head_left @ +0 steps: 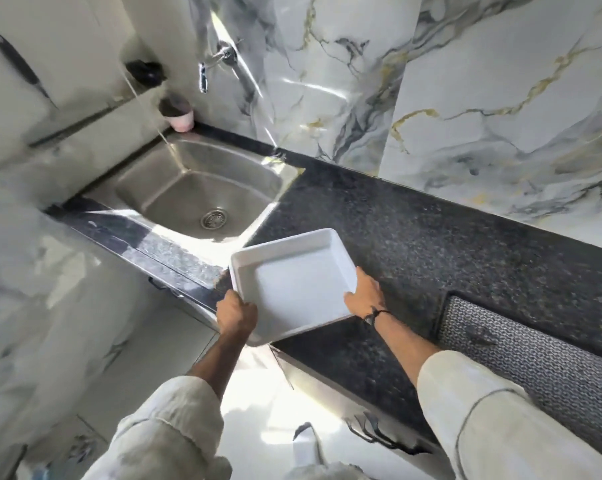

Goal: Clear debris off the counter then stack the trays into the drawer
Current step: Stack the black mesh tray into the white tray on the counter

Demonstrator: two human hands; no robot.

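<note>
A white square tray [292, 282] with raised sides is held tilted over the front edge of the black speckled counter [431, 244]. My left hand [236, 315] grips its near left corner. My right hand [365, 294] grips its right edge, and a dark band circles that wrist. The tray looks empty. Below the counter front, a cabinet or drawer front with a dark handle [379, 436] shows, and it appears closed.
A steel sink [195, 192] with a drain lies left of the tray, with a wall tap [220, 60] above. A pink cup [180, 114] stands at the back corner. A patterned mat [534, 362] lies on the counter at right. Marble tiles cover the wall.
</note>
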